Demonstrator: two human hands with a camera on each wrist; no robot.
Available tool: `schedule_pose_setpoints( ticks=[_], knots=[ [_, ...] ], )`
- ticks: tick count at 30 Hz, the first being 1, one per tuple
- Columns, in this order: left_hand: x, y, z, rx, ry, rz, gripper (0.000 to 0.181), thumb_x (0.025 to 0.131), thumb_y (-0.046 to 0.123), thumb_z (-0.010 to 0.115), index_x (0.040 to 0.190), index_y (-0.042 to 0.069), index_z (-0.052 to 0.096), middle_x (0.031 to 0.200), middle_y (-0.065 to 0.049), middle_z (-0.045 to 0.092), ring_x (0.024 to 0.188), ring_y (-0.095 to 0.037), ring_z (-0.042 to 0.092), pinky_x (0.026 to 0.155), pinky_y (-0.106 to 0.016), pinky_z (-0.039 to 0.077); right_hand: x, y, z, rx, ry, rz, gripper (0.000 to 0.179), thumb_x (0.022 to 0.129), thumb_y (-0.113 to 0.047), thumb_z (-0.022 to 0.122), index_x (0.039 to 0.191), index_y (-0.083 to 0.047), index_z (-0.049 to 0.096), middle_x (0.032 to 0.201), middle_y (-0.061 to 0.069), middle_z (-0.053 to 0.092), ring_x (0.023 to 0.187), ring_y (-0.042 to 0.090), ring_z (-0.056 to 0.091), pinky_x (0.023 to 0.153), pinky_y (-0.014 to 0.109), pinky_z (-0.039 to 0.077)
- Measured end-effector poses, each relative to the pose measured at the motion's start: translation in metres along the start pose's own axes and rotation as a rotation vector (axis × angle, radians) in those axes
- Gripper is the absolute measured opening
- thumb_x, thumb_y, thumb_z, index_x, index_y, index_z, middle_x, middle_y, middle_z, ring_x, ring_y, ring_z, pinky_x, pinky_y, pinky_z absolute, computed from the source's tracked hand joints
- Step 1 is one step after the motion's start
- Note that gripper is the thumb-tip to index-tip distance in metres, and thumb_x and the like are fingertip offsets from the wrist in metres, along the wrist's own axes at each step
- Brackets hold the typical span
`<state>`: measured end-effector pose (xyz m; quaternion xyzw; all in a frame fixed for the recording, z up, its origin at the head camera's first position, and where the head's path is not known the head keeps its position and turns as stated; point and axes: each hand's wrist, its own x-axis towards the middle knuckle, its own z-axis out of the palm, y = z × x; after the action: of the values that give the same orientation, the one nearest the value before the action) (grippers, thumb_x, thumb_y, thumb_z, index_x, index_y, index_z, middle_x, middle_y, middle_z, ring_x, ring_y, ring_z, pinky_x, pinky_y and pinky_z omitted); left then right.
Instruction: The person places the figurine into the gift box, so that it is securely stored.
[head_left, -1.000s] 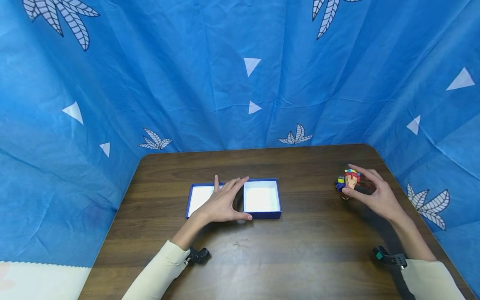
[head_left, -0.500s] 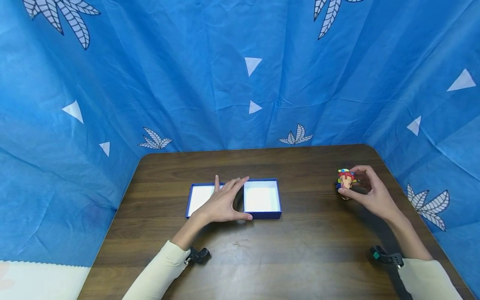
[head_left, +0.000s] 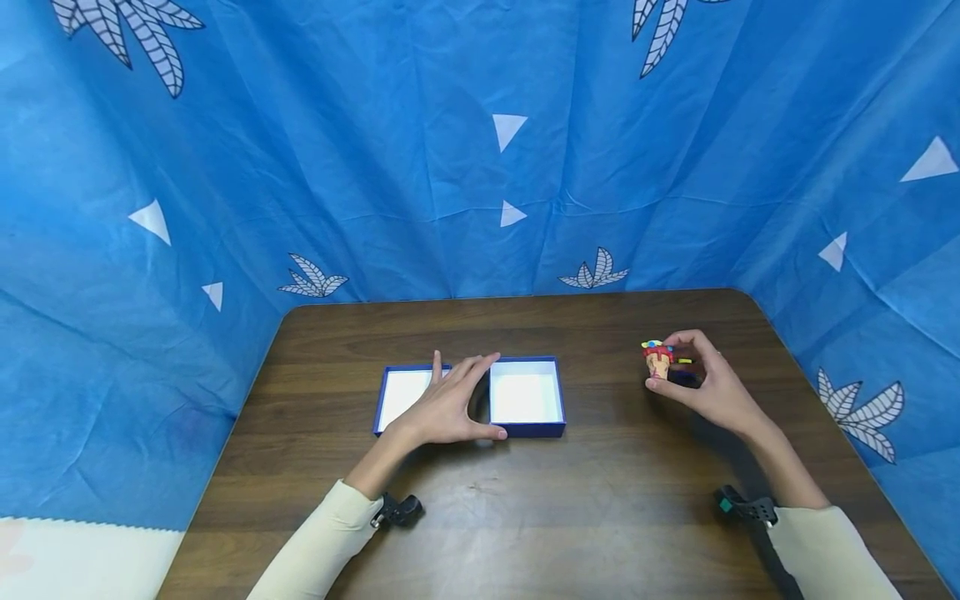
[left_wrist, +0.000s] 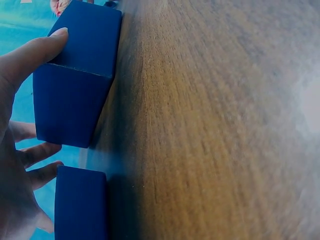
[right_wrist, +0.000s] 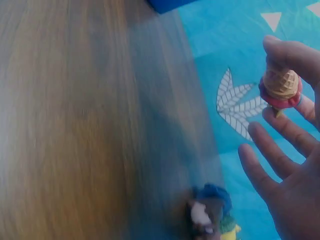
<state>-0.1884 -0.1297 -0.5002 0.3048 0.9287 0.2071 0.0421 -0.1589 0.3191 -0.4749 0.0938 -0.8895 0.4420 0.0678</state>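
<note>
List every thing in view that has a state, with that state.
Right box: open, nothing visible inside
Left box: open, partly covered
Cone: held
Figures: on the table, blurred
Left hand: gripping right box
Right hand: pinching cone
Cloth: hanging, creased

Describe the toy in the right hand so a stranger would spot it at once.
Find the brown table, then the right hand over its right side. Pinched there is a small toy ice cream: a tan cone, red top, yellow and blue bits. Being held, and its waffle pattern, set it apart from the blurry toys nearby.
</note>
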Motion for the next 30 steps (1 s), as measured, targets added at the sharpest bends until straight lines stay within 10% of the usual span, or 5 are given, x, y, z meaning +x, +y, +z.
schedule_pose_setpoints(
  ticks=[18, 30],
  knots=[
    [0.001, -0.001, 0.0, 0.002, 0.003, -0.003, 0.123, 0.079, 0.082, 0.078, 0.173, 0.026, 0.021, 0.168, -0.004, 0.045, 0.157, -0.029, 0.048, 0.129, -0.081, 0.002, 0.025, -0.026, 0.052, 0.0, -0.131, -0.047, 0.059, 0.087, -0.029, 0.092, 0.134, -0.018, 0.057, 0.133, 0.004, 0.065, 0.125, 0.029, 0.065, 0.108, 0.063, 0.054],
    [0.001, 0.0, -0.001, 0.009, -0.004, -0.012, 0.124, 0.078, 0.082, 0.078, 0.173, 0.027, 0.022, 0.169, -0.003, 0.044, 0.158, -0.028, 0.047, 0.13, -0.081, 0.001, 0.037, -0.049, 0.084, -0.039, -0.192, -0.088, 0.065, 0.082, -0.039, 0.096, 0.13, -0.022, 0.057, 0.132, 0.004, 0.064, 0.124, 0.028, 0.06, 0.106, 0.057, 0.053]
  ],
)
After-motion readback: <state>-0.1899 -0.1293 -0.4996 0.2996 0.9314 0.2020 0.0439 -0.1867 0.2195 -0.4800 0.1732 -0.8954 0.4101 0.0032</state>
